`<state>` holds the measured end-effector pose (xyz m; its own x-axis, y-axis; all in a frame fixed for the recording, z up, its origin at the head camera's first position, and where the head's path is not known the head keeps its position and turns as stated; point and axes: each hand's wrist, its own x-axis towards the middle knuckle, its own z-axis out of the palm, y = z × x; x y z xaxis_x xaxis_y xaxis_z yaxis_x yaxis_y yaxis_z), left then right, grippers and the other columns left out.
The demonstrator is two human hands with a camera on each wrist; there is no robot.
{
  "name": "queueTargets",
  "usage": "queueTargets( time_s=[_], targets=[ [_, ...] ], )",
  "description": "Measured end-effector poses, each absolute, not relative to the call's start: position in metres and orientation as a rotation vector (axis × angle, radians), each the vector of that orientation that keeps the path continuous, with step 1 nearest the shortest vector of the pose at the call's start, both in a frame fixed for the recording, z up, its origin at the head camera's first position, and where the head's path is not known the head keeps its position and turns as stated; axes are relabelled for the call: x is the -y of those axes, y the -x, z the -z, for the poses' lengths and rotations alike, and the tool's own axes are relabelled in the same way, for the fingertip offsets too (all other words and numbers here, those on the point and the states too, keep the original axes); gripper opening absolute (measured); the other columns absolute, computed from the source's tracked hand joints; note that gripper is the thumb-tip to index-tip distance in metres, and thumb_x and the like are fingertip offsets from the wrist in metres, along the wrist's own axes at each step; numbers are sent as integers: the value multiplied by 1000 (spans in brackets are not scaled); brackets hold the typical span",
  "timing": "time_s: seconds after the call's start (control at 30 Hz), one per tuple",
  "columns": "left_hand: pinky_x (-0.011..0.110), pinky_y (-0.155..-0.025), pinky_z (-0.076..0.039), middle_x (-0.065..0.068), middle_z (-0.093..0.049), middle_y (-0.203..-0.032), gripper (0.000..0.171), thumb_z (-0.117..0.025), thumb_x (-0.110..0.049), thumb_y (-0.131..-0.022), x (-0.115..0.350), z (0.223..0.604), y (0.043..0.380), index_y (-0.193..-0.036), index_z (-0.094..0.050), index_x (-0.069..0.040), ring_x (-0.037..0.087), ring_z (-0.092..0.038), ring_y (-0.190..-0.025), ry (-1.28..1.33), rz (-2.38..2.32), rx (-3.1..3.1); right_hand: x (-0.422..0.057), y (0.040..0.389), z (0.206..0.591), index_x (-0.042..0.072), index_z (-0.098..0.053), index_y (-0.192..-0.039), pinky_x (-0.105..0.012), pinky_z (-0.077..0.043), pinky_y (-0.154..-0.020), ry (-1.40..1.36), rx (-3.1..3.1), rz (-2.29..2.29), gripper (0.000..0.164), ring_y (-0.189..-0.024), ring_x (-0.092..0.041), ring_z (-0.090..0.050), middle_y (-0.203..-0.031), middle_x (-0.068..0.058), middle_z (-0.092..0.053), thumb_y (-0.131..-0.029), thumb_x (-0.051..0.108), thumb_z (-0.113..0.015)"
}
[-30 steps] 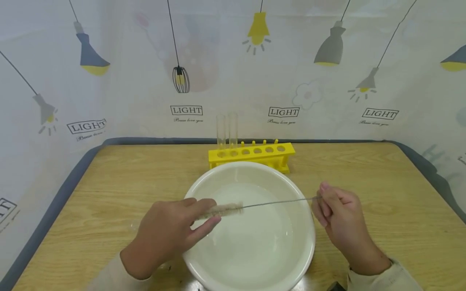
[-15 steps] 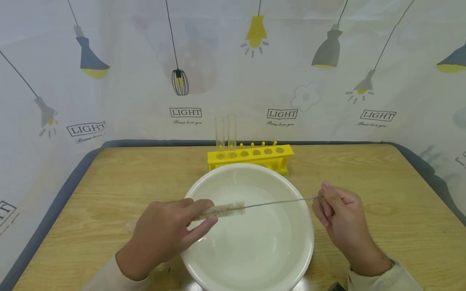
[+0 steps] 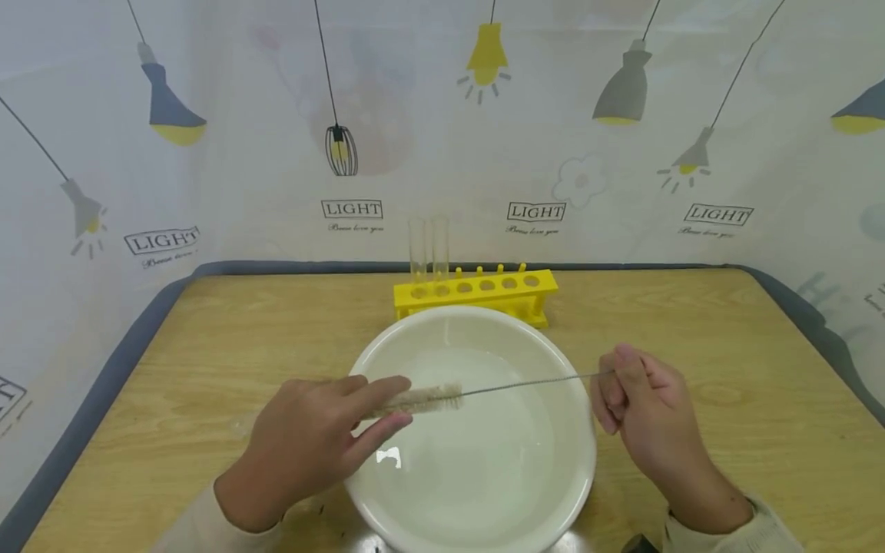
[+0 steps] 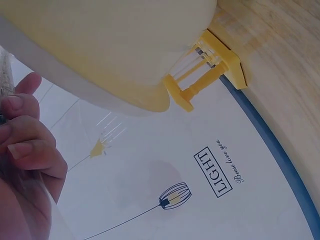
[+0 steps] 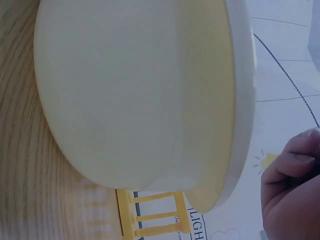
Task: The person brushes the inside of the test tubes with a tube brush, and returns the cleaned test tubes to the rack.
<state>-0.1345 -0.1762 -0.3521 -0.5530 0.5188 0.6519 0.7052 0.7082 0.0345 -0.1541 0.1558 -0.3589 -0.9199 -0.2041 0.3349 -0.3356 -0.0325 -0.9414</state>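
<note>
A test tube brush with pale bristles and a twisted wire handle spans the white basin. My left hand holds a clear glass test tube, whose end shows faintly behind the palm. Part of the bristles lies between that thumb and forefinger; whether they sit inside the tube's mouth is hard to tell. Beyond the basin's right rim, my right hand pinches the handle's end with curled fingers. In the right wrist view, the wire runs up from the fingers.
Water fills the lower part of the basin. Right behind it stands a yellow test tube rack, with two clear test tubes upright in its left holes. A dark object shows at the bottom edge. A printed curtain hangs behind the wooden table.
My left hand has shifted slightly left. The right thumb and fingers have moved a little on the wire. Both holds stay, and the head view has tilted slightly.
</note>
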Motion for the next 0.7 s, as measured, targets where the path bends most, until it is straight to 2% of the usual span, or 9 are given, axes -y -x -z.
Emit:
queueTargets(
  time_s=[0.33,0.7],
  targets=[
    [11,-40,-26,-16,-56,-59,27,-54,-43,-89,174,350,133,-102,-67,-23,-6,-35,-44,955,435,2279,-154,152,353,0,-34,-69,-28,-29,-36,-750,1979,-2158,35,-43,-16,-34,-59,-2,-31,-100,2,-18],
    [12,-41,-27,-15,-57,-60,28,-54,-45,-89,173,349,130,-102,-67,-23,-4,-35,-44,962,449,2305,-152,149,357,-1,-35,-69,-28,-29,-37,-836,1948,-2177,35,-46,-16,-36,-60,-4,-33,-99,-3,-16]
  ],
)
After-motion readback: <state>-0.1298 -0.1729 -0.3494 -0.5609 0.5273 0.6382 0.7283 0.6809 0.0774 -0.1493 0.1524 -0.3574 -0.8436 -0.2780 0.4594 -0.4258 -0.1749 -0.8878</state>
